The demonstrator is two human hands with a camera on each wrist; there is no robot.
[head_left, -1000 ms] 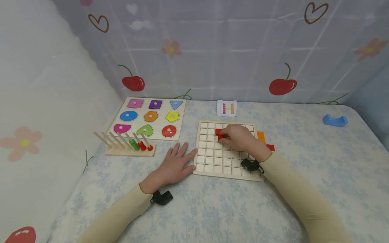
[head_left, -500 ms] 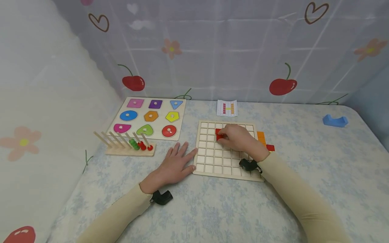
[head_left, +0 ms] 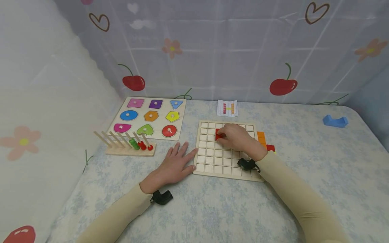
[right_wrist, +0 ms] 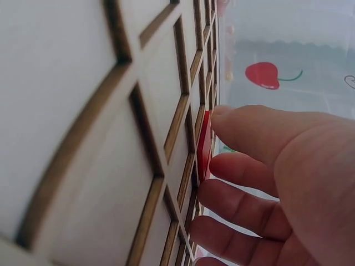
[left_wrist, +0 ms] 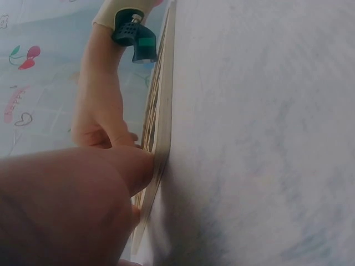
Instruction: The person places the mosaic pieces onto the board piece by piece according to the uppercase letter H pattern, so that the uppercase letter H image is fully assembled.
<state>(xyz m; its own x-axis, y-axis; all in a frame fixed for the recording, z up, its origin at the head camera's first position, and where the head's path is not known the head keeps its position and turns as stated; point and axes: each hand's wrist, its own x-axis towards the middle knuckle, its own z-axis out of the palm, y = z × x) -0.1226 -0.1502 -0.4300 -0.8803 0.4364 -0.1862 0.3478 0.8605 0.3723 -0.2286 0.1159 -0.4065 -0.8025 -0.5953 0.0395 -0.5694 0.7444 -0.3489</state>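
Note:
A wooden grid board [head_left: 214,161] with square cells lies flat on the cloth-covered table. My right hand [head_left: 238,137] is over its upper middle, thumb and fingers pinching a red square tile [head_left: 218,137]. Directly above that tile, another red tile [head_left: 217,131] sits in the grid. The right wrist view shows the thumb against the red tile [right_wrist: 204,145], which lies low in its cell. With fingers spread, my left hand [head_left: 172,167] rests on the table, fingertips and thumb touching the board's left edge. That board edge [left_wrist: 162,111] also shows in the left wrist view.
Orange tiles [head_left: 261,137] and a red tile [head_left: 270,147] lie right of the board. A pattern card [head_left: 227,108] is behind it. Leftward are a shape puzzle [head_left: 158,125] and a peg stand [head_left: 130,152] with green and red beads. A blue holder [head_left: 335,120] stands far right.
My right hand has shifted slightly left, bringing the red tile in line below the other red tile. The left hand has stayed in place.

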